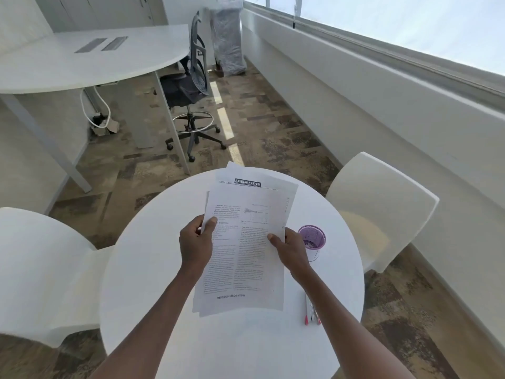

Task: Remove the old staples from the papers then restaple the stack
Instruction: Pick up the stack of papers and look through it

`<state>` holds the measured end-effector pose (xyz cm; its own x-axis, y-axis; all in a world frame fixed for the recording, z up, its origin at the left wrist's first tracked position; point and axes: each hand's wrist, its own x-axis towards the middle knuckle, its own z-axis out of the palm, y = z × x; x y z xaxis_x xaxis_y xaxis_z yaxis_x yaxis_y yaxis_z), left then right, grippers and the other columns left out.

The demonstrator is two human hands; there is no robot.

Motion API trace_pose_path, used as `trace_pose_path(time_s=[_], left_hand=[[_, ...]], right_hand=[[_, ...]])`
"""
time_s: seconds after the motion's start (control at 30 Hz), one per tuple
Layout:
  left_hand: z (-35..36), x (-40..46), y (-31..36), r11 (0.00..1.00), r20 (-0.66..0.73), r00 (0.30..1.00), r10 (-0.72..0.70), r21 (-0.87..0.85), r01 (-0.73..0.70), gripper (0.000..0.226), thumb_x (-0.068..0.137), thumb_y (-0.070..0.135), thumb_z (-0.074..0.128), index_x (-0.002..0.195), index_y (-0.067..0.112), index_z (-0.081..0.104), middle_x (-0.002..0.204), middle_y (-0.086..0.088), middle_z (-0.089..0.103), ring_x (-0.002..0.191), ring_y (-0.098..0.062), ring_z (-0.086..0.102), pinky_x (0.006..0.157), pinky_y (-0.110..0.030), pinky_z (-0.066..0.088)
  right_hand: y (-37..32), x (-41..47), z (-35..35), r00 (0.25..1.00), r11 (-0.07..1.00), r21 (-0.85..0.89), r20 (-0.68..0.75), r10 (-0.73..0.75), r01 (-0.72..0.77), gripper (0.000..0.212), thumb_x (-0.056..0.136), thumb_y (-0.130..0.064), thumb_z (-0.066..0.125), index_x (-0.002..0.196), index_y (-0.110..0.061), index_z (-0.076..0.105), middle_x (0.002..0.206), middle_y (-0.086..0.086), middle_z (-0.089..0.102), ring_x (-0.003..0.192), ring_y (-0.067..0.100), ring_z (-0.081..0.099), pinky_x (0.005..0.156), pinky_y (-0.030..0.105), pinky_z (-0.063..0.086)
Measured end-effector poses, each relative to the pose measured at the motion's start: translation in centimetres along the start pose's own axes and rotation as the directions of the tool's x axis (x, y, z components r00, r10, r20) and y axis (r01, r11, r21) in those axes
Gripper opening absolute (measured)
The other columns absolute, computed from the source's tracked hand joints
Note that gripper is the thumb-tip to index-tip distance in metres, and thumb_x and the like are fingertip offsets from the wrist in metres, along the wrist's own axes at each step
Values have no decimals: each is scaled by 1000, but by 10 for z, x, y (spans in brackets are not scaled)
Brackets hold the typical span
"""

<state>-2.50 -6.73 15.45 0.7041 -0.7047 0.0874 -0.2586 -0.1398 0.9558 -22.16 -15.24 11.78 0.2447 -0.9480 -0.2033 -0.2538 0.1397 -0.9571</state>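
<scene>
Round white table [153, 269] (papers [246, 247] in hands)

Round white table [169, 269], two white chairs [382, 212], desk [90, 58], office chair [191, 86], bright window [410, 26], mottled carpet [273, 127].

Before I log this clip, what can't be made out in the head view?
- Staples: too small to see on the papers, so removed or not is unclear.
- Stapler or staple remover: none recognisable; the red-tipped items are partly hidden under the right forearm.
- Lower sheets: covered by the top page held by the left hand and right hand.
- Cup contents: blurred.
- Body text: too small to read.
</scene>
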Motion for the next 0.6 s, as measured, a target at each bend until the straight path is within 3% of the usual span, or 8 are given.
trace_pose_path(time_s=[0.17,0.33,0.37,0.4,0.43,0.47,0.53,0.6], left_hand=[[-7,3,-6,986,6,995,103,131,-103,20,98,25,61,104,10,73,87,-2,74,70,-15,64,60,-22,47],[-15,3,-8,933,-7,959,284,233,-274,22,93,12,69,112,5,75,96,-9,74,88,-21,67,78,-28,50],[-16,2,-7,920,1,949,315,247,-305,20,92,10,70,111,7,75,92,-8,73,85,-20,67,77,-28,51],[-16,1,-7,910,7,943,333,262,-323,20,91,9,70,110,8,76,88,-6,72,81,-19,66,74,-27,50],[-16,-1,-8,901,10,939,344,277,-333,19,91,9,70,109,9,76,86,-5,70,80,-19,65,73,-24,49],[-16,-2,-8,892,14,935,353,295,-342,19,91,8,70,109,10,77,86,-4,69,79,-19,65,71,-22,47],[-16,-6,-8,860,41,923,384,348,-373,21,90,6,70,110,10,77,84,-4,68,78,-21,63,68,-25,48],[-16,-12,-8,806,87,904,419,423,-414,25,90,5,68,112,11,76,84,-4,66,80,-22,61,66,-32,51]], right_hand=[[-3,4,7,995,989,-110,-17,94,-96,25,90,-24,70,106,-5,65,102,5,71,102,30,67,87,44,55],[-15,0,18,994,948,-307,-91,57,-82,88,78,-50,78,143,-1,43,137,16,51,131,30,48,104,43,43],[-20,-2,21,996,950,-305,-80,43,-65,81,77,-56,76,135,-5,51,129,13,55,123,26,53,99,41,45],[-27,-6,24,998,958,-282,-59,38,-53,62,77,-63,72,112,-13,61,107,6,60,101,18,59,84,36,48],[-35,-10,27,998,971,-235,-33,45,-51,51,77,-69,67,81,-20,56,80,-2,53,72,11,53,65,31,42],[-44,-14,30,998,984,-167,-2,65,-64,58,78,-74,63,64,-24,39,62,-8,41,54,8,39,54,29,30],[-60,-22,37,991,992,-7,56,125,-125,64,77,-80,59,53,-24,37,47,-12,38,46,6,33,51,29,25],[-72,-28,42,971,971,95,120,208,-220,64,75,-80,59,72,-17,67,63,-8,61,62,7,55,58,29,38]])
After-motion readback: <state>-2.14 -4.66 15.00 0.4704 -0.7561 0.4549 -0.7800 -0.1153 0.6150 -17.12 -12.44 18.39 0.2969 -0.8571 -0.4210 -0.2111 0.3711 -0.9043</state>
